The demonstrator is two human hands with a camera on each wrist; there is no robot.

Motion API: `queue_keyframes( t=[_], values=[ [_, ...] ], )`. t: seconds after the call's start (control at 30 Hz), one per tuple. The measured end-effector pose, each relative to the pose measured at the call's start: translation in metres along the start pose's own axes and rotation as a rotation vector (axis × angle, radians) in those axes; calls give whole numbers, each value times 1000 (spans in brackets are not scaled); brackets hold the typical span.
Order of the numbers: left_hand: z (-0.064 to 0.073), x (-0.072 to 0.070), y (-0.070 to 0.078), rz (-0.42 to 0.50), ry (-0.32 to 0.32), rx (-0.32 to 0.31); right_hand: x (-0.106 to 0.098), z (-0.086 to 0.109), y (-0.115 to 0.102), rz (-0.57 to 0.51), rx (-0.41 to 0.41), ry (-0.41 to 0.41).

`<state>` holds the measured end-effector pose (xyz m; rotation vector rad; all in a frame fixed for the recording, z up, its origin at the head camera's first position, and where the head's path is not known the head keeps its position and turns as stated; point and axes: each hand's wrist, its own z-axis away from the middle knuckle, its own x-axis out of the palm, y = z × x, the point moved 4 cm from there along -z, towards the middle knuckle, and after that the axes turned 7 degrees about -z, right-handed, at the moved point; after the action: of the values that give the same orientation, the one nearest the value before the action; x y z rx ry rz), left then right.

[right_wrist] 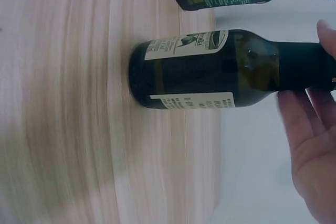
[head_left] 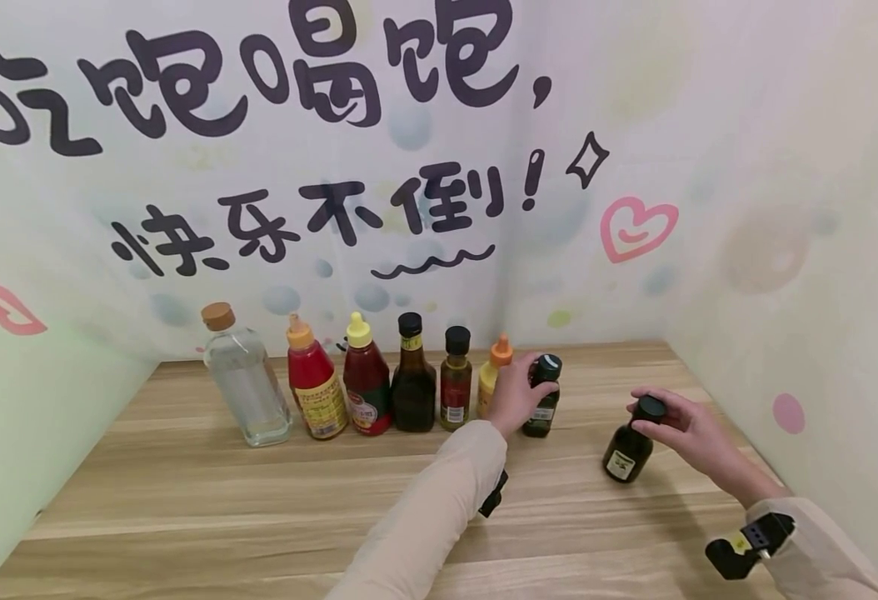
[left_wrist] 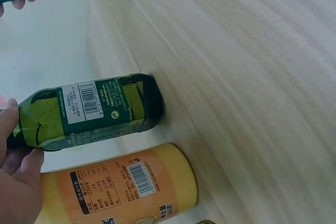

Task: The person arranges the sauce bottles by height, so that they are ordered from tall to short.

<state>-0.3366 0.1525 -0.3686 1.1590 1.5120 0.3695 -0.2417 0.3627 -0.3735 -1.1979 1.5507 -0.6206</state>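
My left hand [head_left: 512, 396] grips a small green glass bottle [head_left: 540, 421] near its dark cap, fingers and thumb around the neck. In the left wrist view this bottle [left_wrist: 94, 113] stands upright on the wood, its barcode label facing the camera. Close beside it is a yellow squeeze bottle [head_left: 487, 387] with an orange tip, partly covered by the hand. Farther right, my right hand [head_left: 690, 429] holds a dark glass bottle [head_left: 626, 457] by its black neck, thumb on one side and fingers on the other. The right wrist view shows its pale labels and its base at the tabletop.
Left of the yellow bottle runs a row: a red-labelled bottle [head_left: 456, 387], a dark sauce bottle [head_left: 414, 387], two red squeeze bottles [head_left: 366, 387] and a clear bottle [head_left: 247, 383] with a brown cap. Behind the wooden table [head_left: 259, 517] hangs a printed backdrop [head_left: 439, 292].
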Motion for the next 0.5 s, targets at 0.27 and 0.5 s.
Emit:
queue_keyframes(
  t=[0.27, 0.5],
  values=[
    [1, 1, 0, -14, -10, -21, 2, 2, 3, 37, 10, 66],
    [0, 1, 0, -61, 3, -12, 3, 3, 1, 48, -8, 66]
  ],
)
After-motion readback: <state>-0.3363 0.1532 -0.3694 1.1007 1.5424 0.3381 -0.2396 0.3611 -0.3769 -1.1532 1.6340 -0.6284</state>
